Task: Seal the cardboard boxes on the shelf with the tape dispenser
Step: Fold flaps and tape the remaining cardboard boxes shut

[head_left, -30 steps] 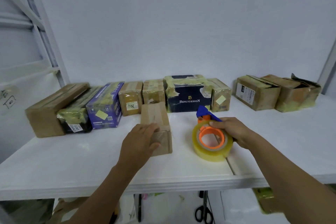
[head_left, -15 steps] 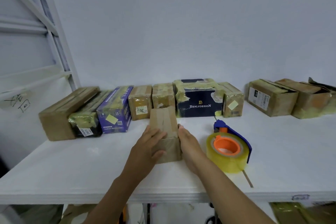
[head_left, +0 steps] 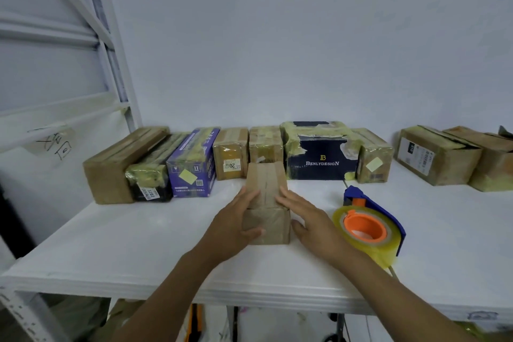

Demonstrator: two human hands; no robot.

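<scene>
A small brown cardboard box [head_left: 267,228] with tape along its top seam stands on the white shelf [head_left: 138,244] in front of me. My left hand [head_left: 233,228] holds its left side, fingers on the top and thumb across the front face. My right hand [head_left: 313,223] lies flat against its right side with straight fingers. The tape dispenser [head_left: 369,228], blue with an orange core and a roll of yellowish clear tape, lies on the shelf just right of my right hand, untouched.
A row of taped boxes lines the back wall: a brown one [head_left: 111,169] at left, a purple one [head_left: 194,166], a dark blue one [head_left: 319,158], and more brown ones [head_left: 438,158] at right. A white shelf upright [head_left: 111,50] rises at left.
My right hand let go of the tape dispenser, left it on the shelf, and came onto the right side of the small box. My left hand stayed on the box.
</scene>
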